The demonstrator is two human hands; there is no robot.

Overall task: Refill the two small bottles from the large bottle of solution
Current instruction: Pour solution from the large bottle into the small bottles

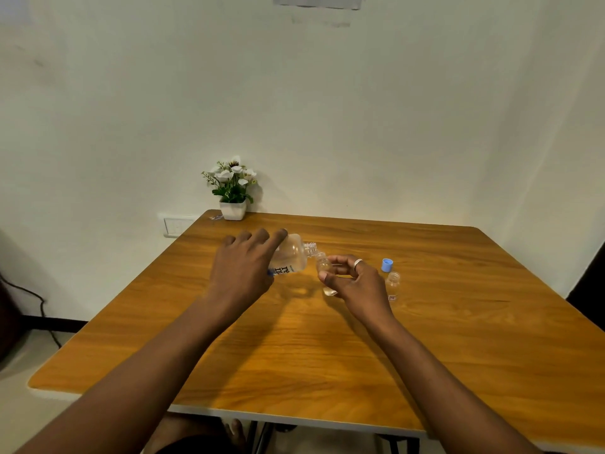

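My left hand (244, 262) grips the large clear bottle (293, 255), tipped on its side with its uncapped threaded neck pointing right. The neck meets the mouth of a small clear bottle (324, 267), which my right hand (352, 278) holds between thumb and fingers just above the wooden table (311, 348). A second small bottle (392, 285) stands upright and uncapped to the right of my right hand. A blue cap (387, 265) lies on the table just behind it.
A white pot of artificial white flowers (233, 191) stands at the table's far left corner against the wall. A wall socket (176, 224) sits beside that corner. A dark cable (39, 303) runs down at the far left.
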